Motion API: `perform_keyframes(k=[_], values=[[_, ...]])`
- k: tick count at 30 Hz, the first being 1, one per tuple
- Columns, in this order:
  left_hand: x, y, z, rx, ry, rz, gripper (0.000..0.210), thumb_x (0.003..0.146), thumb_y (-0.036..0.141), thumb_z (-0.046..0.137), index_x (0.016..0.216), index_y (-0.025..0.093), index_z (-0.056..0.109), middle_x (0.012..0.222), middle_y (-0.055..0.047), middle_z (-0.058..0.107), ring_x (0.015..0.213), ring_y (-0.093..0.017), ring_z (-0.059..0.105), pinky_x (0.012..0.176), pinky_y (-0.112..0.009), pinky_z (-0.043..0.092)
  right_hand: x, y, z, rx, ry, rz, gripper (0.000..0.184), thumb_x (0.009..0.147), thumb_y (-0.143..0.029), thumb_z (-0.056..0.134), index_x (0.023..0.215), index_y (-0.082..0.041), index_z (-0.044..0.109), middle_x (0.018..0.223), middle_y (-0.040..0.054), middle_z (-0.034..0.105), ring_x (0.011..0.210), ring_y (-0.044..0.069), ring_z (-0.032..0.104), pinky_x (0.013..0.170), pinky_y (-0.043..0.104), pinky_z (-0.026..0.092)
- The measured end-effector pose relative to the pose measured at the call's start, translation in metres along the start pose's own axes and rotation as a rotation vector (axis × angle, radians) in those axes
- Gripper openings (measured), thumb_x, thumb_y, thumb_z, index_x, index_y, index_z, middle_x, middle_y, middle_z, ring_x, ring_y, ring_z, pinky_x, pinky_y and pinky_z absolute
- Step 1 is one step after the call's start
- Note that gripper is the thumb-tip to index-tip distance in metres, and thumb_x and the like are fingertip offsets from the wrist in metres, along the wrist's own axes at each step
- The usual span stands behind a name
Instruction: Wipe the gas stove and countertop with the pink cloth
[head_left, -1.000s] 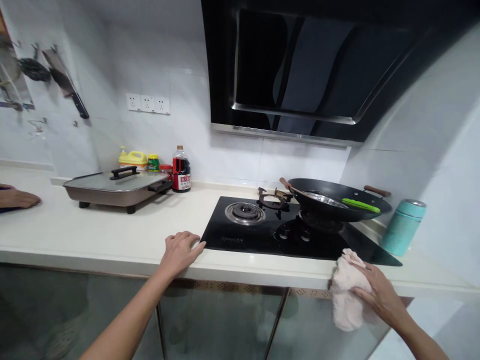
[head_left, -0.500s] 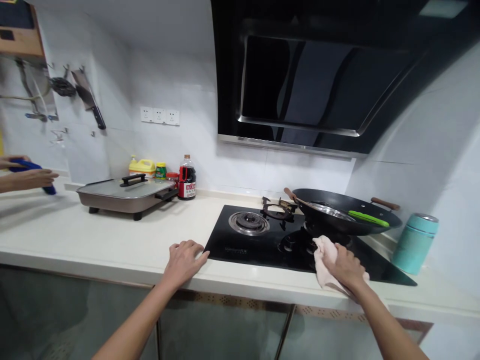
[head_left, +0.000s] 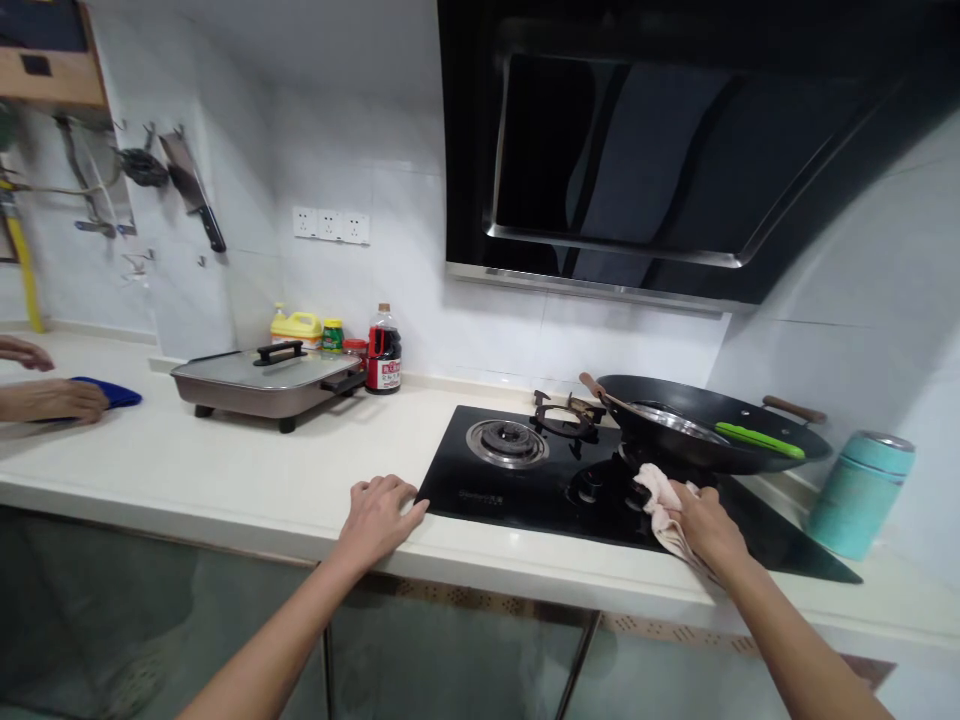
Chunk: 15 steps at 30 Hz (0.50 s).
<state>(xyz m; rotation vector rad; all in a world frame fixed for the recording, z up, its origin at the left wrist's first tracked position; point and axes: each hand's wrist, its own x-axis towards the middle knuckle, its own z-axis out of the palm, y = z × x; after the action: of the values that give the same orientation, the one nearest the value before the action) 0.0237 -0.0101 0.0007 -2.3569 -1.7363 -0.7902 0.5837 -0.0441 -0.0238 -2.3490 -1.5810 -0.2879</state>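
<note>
My right hand [head_left: 703, 518] grips a pale pink cloth [head_left: 664, 505] and presses it on the black glass gas stove [head_left: 525, 495], near the front knobs [head_left: 589, 487]. Resting flat on the counter [head_left: 285, 470] at the stove's left front corner is my left hand [head_left: 381, 515], fingers spread and holding nothing. A black wok [head_left: 675, 437] with wooden handles sits on the right burner, just beyond the cloth. Inside it lie a shiny metal piece and a green-handled utensil [head_left: 761, 440]. The left burner [head_left: 508, 442] is bare, its black pan support [head_left: 566, 418] set behind it.
An electric pan with a glass lid [head_left: 270, 380] stands on the left counter, a soy sauce bottle [head_left: 385, 355] beside it. At far left another person's hand [head_left: 64, 400] presses a blue cloth [head_left: 116, 392]. A teal flask [head_left: 862, 495] stands right; the range hood [head_left: 600, 150] overhangs the stove.
My right hand has bunched the cloth and shifted it slightly over the stove. My left hand stays in place. The other person's blue cloth has come down onto the counter. The view has swung slightly left.
</note>
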Motion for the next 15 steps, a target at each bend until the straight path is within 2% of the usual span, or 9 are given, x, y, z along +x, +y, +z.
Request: perform_keyframes(k=[2,5,8,11,15], values=[[0.0,0.001,-0.001,0.006,-0.006,0.0,0.032,0.097,0.046,0.055,0.097,0.023,0.077,0.115,-0.009,0.075,0.111,-0.029,0.064,0.101,-0.047,0.036,0.012,-0.004,-0.003,0.004,-0.025,-0.011,0.047,0.1,-0.04,0.046,0.145,-0.032,0.057,0.121,0.0144,0.059,0.099,0.03,0.069,0.085,0.038,0.049],[0.0,0.001,0.001,0.02,0.007,0.006,0.031,0.097,0.045,0.055,0.096,0.022,0.077,0.113,-0.009,0.075,0.108,-0.028,0.065,0.1,-0.047,0.036,0.031,-0.01,-0.003,0.032,-0.029,-0.027,0.046,0.1,-0.037,0.045,0.145,-0.03,0.056,0.123,0.0142,0.06,0.104,0.029,0.068,0.087,0.038,0.049],[0.0,0.0,0.003,0.02,0.024,0.008,0.03,0.097,0.045,0.056,0.096,0.023,0.077,0.112,-0.008,0.075,0.107,-0.028,0.064,0.099,-0.047,0.037,0.049,-0.018,0.003,0.069,-0.035,-0.012,0.05,0.101,-0.04,0.045,0.146,-0.021,0.053,0.125,0.0178,0.063,0.108,0.031,0.068,0.089,0.04,0.048],[0.001,-0.001,0.004,0.01,0.023,-0.005,0.029,0.097,0.044,0.057,0.095,0.023,0.076,0.111,-0.008,0.074,0.108,-0.029,0.064,0.098,-0.046,0.038,0.064,-0.025,0.007,0.108,-0.056,-0.002,0.051,0.099,-0.045,0.047,0.138,-0.014,0.057,0.121,0.0211,0.067,0.11,0.034,0.067,0.09,0.042,0.048],[0.0,0.0,0.002,-0.007,0.02,0.002,0.027,0.097,0.042,0.056,0.092,0.023,0.075,0.109,-0.008,0.074,0.108,-0.029,0.063,0.096,-0.045,0.039,0.068,-0.024,0.003,0.192,-0.107,-0.041,0.046,0.097,-0.054,0.048,0.123,-0.022,0.068,0.122,0.0141,0.073,0.111,0.032,0.068,0.093,0.039,0.05]])
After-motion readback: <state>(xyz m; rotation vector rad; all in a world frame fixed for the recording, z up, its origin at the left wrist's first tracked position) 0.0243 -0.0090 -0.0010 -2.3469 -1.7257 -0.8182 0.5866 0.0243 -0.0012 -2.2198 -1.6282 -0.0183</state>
